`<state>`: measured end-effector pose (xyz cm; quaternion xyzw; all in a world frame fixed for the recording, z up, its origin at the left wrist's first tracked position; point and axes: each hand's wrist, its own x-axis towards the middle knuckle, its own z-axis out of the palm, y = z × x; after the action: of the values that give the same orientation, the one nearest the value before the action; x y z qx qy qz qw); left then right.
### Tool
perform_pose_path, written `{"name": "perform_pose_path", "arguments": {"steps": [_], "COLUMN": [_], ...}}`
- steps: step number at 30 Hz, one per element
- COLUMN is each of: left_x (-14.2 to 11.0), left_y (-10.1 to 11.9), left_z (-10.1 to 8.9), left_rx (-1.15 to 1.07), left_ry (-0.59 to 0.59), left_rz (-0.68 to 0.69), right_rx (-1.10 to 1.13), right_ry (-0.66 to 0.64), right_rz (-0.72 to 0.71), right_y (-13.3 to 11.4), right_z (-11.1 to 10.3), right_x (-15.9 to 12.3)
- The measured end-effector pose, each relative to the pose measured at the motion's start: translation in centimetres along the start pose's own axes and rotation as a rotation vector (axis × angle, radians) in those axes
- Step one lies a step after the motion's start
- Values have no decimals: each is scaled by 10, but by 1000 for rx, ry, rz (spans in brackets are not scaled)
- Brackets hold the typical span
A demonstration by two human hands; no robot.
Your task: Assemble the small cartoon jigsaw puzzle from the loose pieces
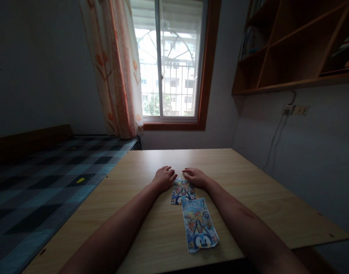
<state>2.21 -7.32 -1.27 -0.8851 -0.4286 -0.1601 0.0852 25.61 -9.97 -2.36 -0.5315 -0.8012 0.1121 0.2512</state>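
Observation:
Two colourful printed pictures lie on the pale wooden table [151,236]. The farther one, a jigsaw-like picture [182,192], is crowded with small cartoon figures above a blue cartoon dog's head. Nearer to me is a paper sheet [200,224] with a similar print, the word "BLUEY" at its top and a ragged lower edge. My left hand [164,177] rests at the farther picture's upper left corner, fingers stretched out. At its upper right lies my right hand [195,177], palm down with the fingers extended. Neither hand grips anything that I can see.
Left of the table is a bed with a checked cover [54,179]. A window [174,76] with a patterned curtain [114,68] stands beyond. Wooden shelves [294,53] hang on the right wall, above a socket [288,110] with a dangling cable.

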Motion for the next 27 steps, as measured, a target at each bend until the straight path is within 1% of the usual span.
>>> {"name": "perform_pose_path", "arguments": {"steps": [5,12,21,27], "left_x": [0,1,1,1], "left_y": [-1,-1,0,-1], "left_z": [2,1,2,1], "left_rx": [7,6,-22,-14], "left_ry": [-8,-14,14,-1], "left_rz": [-19,-9,-16,-18], "right_rx": [0,8,67,147], "right_ry": [0,9,1,21], "right_rz": [-7,-26,-18,-24], "right_y": [1,4,10,16], "right_z": [-1,1,3,7], "right_x": [0,1,4,8]}}
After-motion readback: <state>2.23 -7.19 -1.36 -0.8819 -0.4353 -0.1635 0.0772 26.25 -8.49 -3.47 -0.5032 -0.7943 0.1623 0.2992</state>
